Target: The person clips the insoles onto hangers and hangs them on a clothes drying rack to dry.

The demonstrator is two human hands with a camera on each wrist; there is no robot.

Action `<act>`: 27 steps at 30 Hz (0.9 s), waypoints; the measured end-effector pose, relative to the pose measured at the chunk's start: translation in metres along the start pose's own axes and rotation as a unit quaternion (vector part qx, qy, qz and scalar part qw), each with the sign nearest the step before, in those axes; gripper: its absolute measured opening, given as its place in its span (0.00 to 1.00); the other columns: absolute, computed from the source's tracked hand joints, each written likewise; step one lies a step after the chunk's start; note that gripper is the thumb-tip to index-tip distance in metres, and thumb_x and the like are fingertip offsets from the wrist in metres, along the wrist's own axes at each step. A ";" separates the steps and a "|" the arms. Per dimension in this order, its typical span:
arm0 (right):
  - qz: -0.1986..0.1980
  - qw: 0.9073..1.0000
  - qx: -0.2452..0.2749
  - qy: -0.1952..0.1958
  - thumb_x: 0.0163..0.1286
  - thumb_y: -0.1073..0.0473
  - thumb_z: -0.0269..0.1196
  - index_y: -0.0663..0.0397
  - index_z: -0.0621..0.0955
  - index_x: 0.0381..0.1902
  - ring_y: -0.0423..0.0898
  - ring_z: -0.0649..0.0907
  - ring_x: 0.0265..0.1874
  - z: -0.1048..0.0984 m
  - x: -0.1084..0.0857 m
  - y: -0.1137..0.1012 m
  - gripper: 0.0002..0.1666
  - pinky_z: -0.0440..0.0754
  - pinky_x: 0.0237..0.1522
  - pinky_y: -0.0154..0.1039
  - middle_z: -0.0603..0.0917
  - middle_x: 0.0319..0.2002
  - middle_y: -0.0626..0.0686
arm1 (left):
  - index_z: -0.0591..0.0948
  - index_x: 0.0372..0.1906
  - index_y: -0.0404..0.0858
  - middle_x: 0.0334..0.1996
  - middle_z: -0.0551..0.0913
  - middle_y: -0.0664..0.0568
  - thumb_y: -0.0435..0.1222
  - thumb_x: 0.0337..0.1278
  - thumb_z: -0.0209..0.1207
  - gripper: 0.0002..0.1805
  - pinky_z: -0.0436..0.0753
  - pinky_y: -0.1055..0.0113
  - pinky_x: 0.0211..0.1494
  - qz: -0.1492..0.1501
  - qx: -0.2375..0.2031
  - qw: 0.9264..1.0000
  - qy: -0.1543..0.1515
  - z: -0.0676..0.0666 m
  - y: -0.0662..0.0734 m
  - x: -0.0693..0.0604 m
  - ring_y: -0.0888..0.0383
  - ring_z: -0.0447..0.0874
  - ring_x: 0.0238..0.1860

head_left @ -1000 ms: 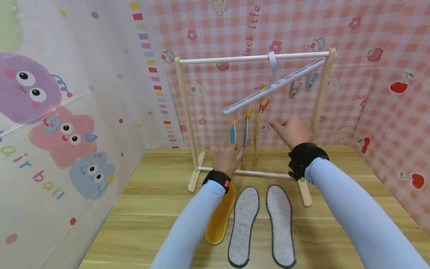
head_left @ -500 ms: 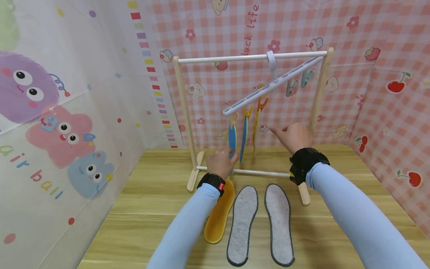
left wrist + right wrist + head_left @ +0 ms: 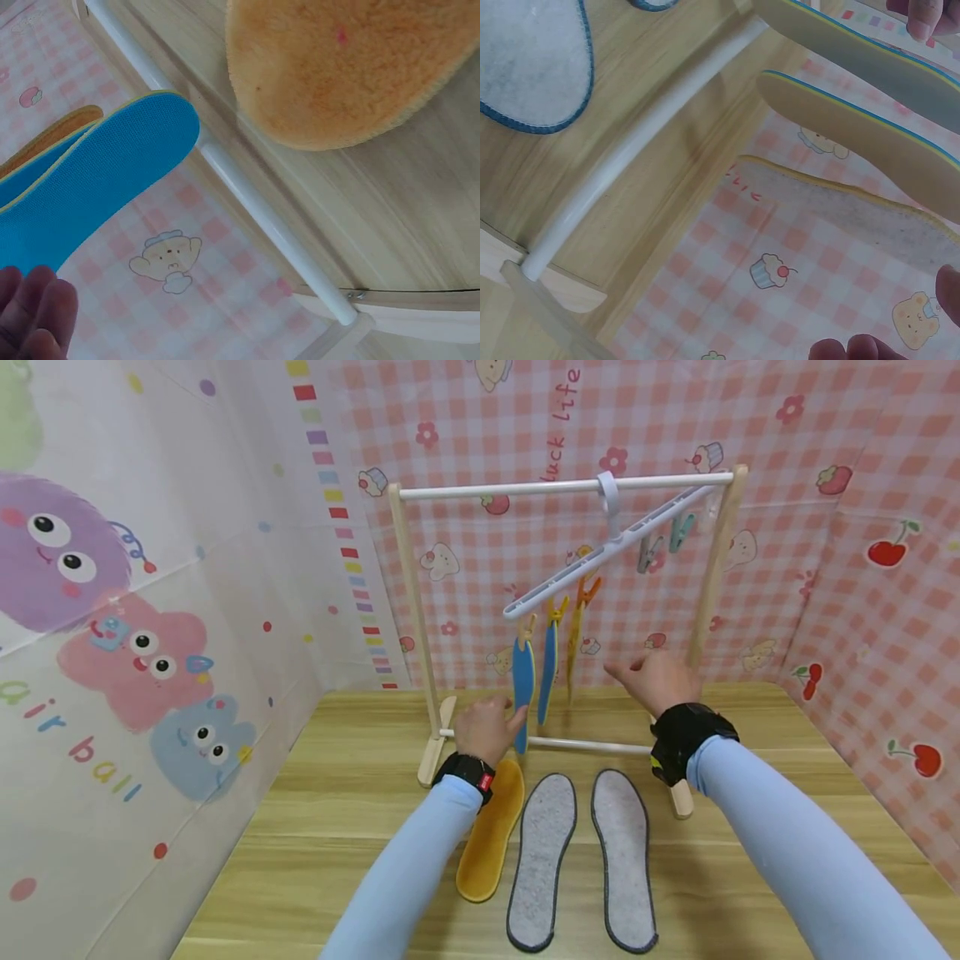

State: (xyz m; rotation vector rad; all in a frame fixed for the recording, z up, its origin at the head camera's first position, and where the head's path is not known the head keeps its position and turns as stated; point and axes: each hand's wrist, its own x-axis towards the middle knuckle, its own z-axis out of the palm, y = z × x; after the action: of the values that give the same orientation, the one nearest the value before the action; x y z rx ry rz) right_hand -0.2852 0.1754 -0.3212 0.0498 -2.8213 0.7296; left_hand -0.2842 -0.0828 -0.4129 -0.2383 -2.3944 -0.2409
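My left hand (image 3: pixel 483 728) is beside the lower part of a blue insole (image 3: pixel 523 678), which hangs from a beige clip (image 3: pixel 527 628); its fingers are loosely bent and hold nothing. In the left wrist view its fingertips lie just below the blue insole (image 3: pixel 127 150). A second blue insole (image 3: pixel 549 672) hangs from a yellow clip, and a thin yellow-edged one (image 3: pixel 574 652) from an orange clip. To the right of them my right hand (image 3: pixel 660 681) is in the air, empty, thumb and fingers apart. The white hanger (image 3: pixel 570 575) tilts down to the left.
The hanger hooks on the top bar (image 3: pixel 495 492) of a wooden-sided rack. Grey (image 3: pixel 648 553) and green (image 3: pixel 681 532) clips hang at its right. On the wooden table lie an orange insole (image 3: pixel 491 843) and two grey insoles (image 3: pixel 542 860), (image 3: pixel 624 860).
My left hand has moved left and down from the nearest blue insole, more of which now shows. My right hand has sunk slightly. The clips at the right have shifted a little left.
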 end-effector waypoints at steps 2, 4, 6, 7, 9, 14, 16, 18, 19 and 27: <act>-0.001 1.000 0.007 -0.002 0.69 0.32 0.57 0.60 0.86 0.48 0.60 0.84 0.39 0.002 -0.001 0.003 0.36 0.77 0.33 0.50 0.85 0.46 0.65 | 0.90 0.37 0.45 0.23 0.87 0.52 0.56 0.59 0.64 0.19 0.71 0.67 0.15 -0.003 -0.002 1.000 -0.010 0.000 -0.002 -0.002 0.58 0.80 0.16; -0.003 1.000 0.008 -0.004 0.69 0.32 0.57 0.60 0.86 0.47 0.59 0.84 0.37 0.003 -0.003 0.004 0.37 0.76 0.31 0.48 0.86 0.44 0.65 | 0.90 0.38 0.45 0.24 0.88 0.52 0.56 0.60 0.63 0.19 0.72 0.66 0.17 -0.007 -0.008 1.000 -0.023 -0.001 -0.003 -0.003 0.57 0.81 0.18; -0.002 1.000 0.002 -0.006 0.69 0.31 0.56 0.61 0.86 0.47 0.59 0.84 0.36 0.004 -0.003 0.006 0.37 0.76 0.30 0.47 0.86 0.43 0.65 | 0.90 0.38 0.44 0.23 0.87 0.51 0.56 0.60 0.63 0.19 0.73 0.66 0.17 -0.008 -0.014 0.999 -0.035 -0.002 -0.004 -0.004 0.57 0.81 0.18; -0.001 1.000 -0.001 -0.007 0.68 0.30 0.56 0.61 0.86 0.47 0.59 0.84 0.36 0.005 -0.003 0.007 0.38 0.76 0.30 0.47 0.86 0.43 0.65 | 0.90 0.39 0.44 0.23 0.87 0.51 0.56 0.60 0.63 0.20 0.73 0.65 0.18 -0.009 -0.015 0.999 -0.042 -0.003 -0.005 -0.005 0.57 0.81 0.18; 0.002 1.000 -0.005 -0.014 0.68 0.29 0.56 0.61 0.86 0.47 0.59 0.84 0.37 0.006 -0.004 0.008 0.39 0.77 0.31 0.47 0.86 0.43 0.65 | 0.89 0.39 0.43 0.23 0.87 0.50 0.56 0.60 0.63 0.21 0.73 0.65 0.18 -0.014 -0.017 0.998 -0.055 -0.004 -0.006 -0.006 0.57 0.80 0.17; 0.011 0.999 -0.003 -0.039 0.68 0.29 0.56 0.61 0.87 0.45 0.57 0.84 0.34 0.010 -0.008 0.011 0.39 0.76 0.30 0.47 0.86 0.42 0.64 | 0.88 0.40 0.41 0.25 0.87 0.48 0.56 0.58 0.65 0.22 0.77 0.63 0.22 -0.033 -0.027 0.995 -0.093 -0.006 -0.010 -0.009 0.55 0.82 0.20; 0.012 0.999 -0.007 -0.051 0.68 0.30 0.57 0.61 0.87 0.44 0.56 0.84 0.32 0.012 -0.010 0.012 0.38 0.76 0.28 0.46 0.87 0.41 0.63 | 0.88 0.42 0.40 0.27 0.88 0.47 0.55 0.57 0.66 0.23 0.78 0.62 0.24 -0.046 -0.034 0.992 -0.116 -0.007 -0.010 -0.011 0.53 0.84 0.23; 0.012 0.998 -0.017 -0.060 0.67 0.31 0.58 0.61 0.87 0.43 0.55 0.83 0.31 0.013 -0.013 0.012 0.36 0.75 0.27 0.46 0.87 0.40 0.63 | 0.88 0.43 0.39 0.30 0.88 0.46 0.55 0.56 0.67 0.24 0.80 0.60 0.26 -0.066 -0.040 0.987 -0.143 -0.008 -0.011 -0.014 0.51 0.85 0.26; 0.011 0.997 -0.023 -0.066 0.67 0.32 0.59 0.61 0.87 0.41 0.55 0.83 0.30 0.015 -0.014 0.012 0.36 0.74 0.27 0.46 0.87 0.38 0.62 | 0.87 0.43 0.39 0.30 0.88 0.46 0.56 0.55 0.68 0.24 0.80 0.59 0.26 -0.075 -0.040 0.984 -0.156 -0.009 -0.010 -0.015 0.51 0.85 0.27; -0.001 0.989 -0.047 -0.141 0.67 0.33 0.60 0.56 0.81 0.20 0.46 0.70 0.18 0.024 -0.023 0.016 0.32 0.64 0.21 0.39 0.70 0.15 0.47 | 0.80 0.24 0.40 0.16 0.76 0.51 0.59 0.51 0.68 0.26 0.73 0.62 0.19 -0.103 -0.003 0.963 -0.249 -0.011 -0.012 -0.025 0.55 0.76 0.17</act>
State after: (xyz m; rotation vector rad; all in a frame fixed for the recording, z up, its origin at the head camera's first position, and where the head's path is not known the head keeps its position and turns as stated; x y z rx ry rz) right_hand -0.2689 0.1778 -0.3544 0.1519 -3.1188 0.6305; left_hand -0.2619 -0.1000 -0.4232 -0.0518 -2.9230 -0.3146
